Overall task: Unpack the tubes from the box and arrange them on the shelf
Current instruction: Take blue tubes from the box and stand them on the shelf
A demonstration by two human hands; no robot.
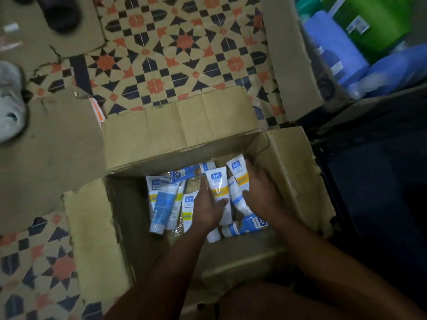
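An open cardboard box (182, 130) stands on the floor below me, with several white, blue and yellow tubes lying loose inside. My left hand (208, 209) is down in the box, gripping a white tube with a yellow band (218, 183) that stands nearly upright. My right hand (261, 190) reaches in beside it and wraps around another white and blue tube (238, 197) near the box's right wall. A blue tube (165, 204) lies at the left of the pile. No shelf is in view.
Patterned floor tiles (184, 49) lie beyond the box. Flattened cardboard (48, 144) lies on the left. At the upper right, another carton (284, 54) holds blue and green packages (335, 40). A dark area borders the box on the right.
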